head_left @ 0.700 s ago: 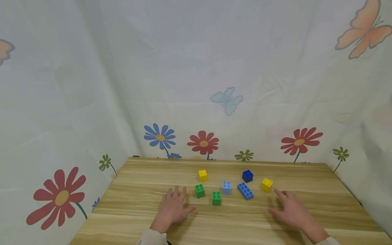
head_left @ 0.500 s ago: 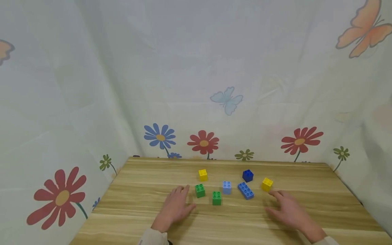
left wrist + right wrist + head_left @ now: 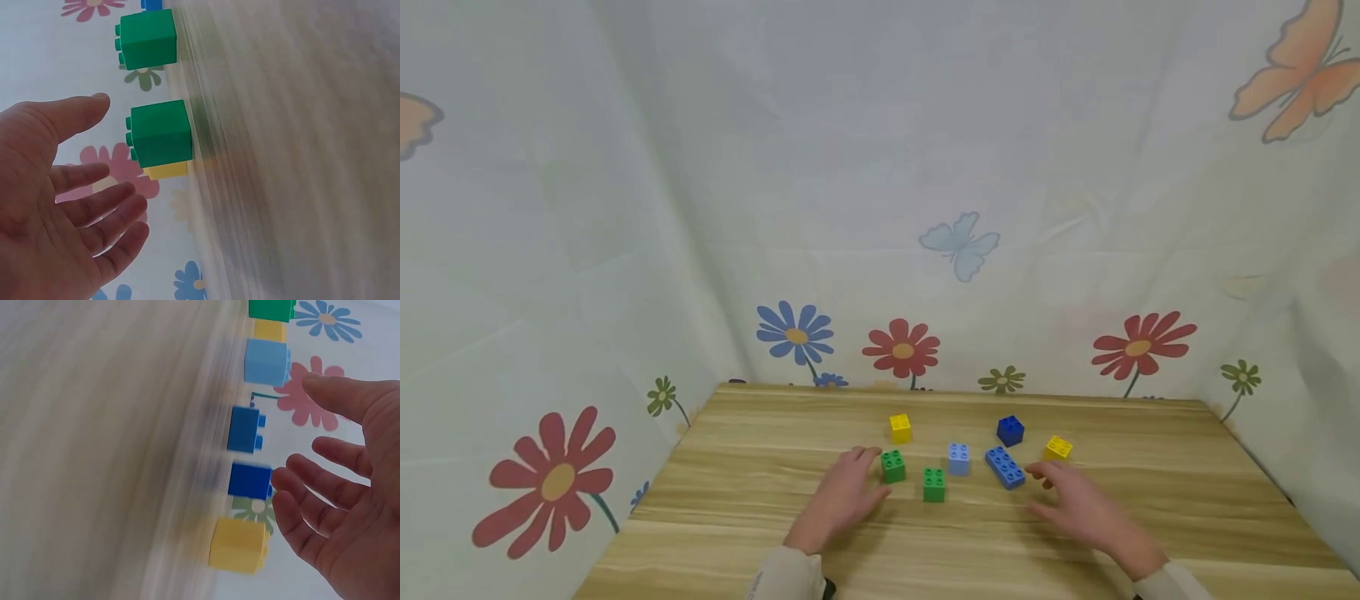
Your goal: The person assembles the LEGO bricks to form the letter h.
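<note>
My left hand (image 3: pixel 845 497) hovers over the table beside a green toy brick (image 3: pixel 892 467), thumb and fingers spread apart with nothing between them. A second green brick (image 3: pixel 933 485) stands to the right of it. In the left wrist view both green bricks lie beyond the loosely bent fingers (image 3: pixel 119 209). My right hand (image 3: pixel 1078 508) is held empty near the long blue brick (image 3: pixel 1004 467), its fingertips overlapping the lower part of the right yellow brick (image 3: pixel 1058 447) in the head view. The right wrist view shows its thumb raised and fingers relaxed.
A light blue brick (image 3: pixel 958 459) stands in the middle of the wooden table (image 3: pixel 737 442). Farther back are another yellow brick (image 3: pixel 900 428) and a dark blue brick (image 3: pixel 1011 430). A white cloth (image 3: pixel 820 167) printed with flowers and butterflies hangs behind and at both sides.
Both hands have moved inward: the left one rightward to the green brick, the right one leftward past the yellow brick toward the long blue brick. The bricks keep their places on the table.
</note>
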Demonstrator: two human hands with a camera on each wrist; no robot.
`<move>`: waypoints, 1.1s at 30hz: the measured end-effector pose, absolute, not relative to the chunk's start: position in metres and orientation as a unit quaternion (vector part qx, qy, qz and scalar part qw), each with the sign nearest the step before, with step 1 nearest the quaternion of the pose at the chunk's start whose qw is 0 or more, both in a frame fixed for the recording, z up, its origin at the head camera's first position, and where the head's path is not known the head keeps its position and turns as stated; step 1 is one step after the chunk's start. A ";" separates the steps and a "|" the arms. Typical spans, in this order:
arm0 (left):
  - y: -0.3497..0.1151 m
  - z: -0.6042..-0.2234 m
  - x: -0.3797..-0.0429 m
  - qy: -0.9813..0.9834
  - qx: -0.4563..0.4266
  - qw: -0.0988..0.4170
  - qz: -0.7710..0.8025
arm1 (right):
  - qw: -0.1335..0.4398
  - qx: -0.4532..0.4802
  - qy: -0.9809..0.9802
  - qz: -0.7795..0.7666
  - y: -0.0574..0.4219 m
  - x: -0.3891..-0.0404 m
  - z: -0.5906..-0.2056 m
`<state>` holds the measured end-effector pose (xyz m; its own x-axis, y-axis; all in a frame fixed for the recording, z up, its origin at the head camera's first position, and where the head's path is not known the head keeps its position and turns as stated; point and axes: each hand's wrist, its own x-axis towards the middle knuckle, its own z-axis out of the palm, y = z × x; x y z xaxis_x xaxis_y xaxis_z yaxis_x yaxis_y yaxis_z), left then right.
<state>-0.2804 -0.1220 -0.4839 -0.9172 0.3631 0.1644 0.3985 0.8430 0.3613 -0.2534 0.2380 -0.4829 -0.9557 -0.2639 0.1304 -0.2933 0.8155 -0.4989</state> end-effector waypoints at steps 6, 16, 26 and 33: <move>-0.117 -0.484 -0.285 -0.957 -0.191 0.028 -0.217 | 0.037 0.183 -0.945 0.267 0.223 -0.258 -0.486; -0.111 -0.487 -0.294 -0.952 -0.182 0.008 -0.246 | 0.023 0.232 -0.932 0.276 0.194 -0.267 -0.484; -0.107 -0.489 -0.303 -0.939 -0.179 -0.016 -0.293 | -0.008 0.267 -0.922 0.281 0.167 -0.280 -0.489; -0.107 -0.493 -0.308 -0.931 -0.173 -0.028 -0.319 | -0.014 0.278 -0.918 0.284 0.152 -0.285 -0.489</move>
<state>-0.3077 -0.1072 -0.4926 -0.9386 0.3401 0.0576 0.3041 0.7370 0.6036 -0.2848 0.1516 -0.4890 -0.8454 -0.5177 0.1313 -0.5016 0.6850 -0.5283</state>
